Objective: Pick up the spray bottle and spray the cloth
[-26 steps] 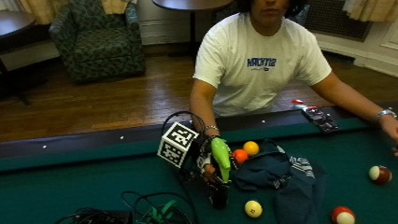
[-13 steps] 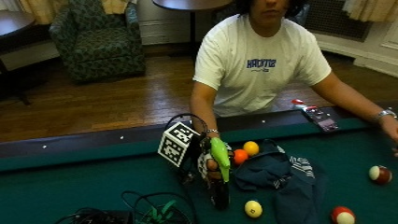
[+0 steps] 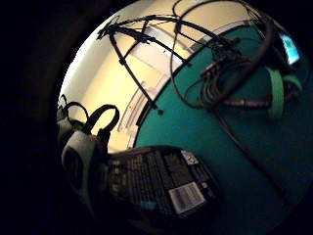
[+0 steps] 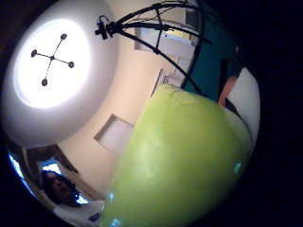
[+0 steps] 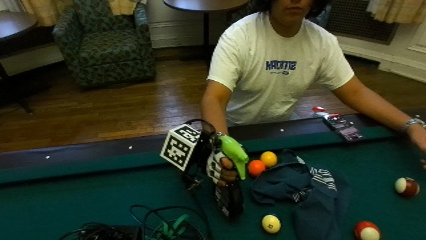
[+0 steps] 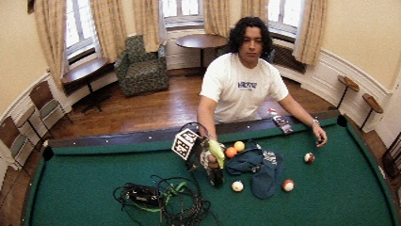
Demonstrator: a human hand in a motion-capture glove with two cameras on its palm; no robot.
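Spray bottle (image 5: 229, 172) is gripped upright by gloved right hand (image 5: 218, 167), fingers curled round it; navy cloth (image 5: 299, 187) just beside remains unsprayed.

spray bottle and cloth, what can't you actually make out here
- Spray bottle: the label text is too small in the outside view, too dim in the little finger side palm view.
- Nozzle tip: in the thumb side palm view the green head fills the picture; outside view too small.
- Gloved right hand: fingers curl round the bottle's neck; whether one presses the trigger is hidden.
- Cloth: wet or dry, cannot tell.
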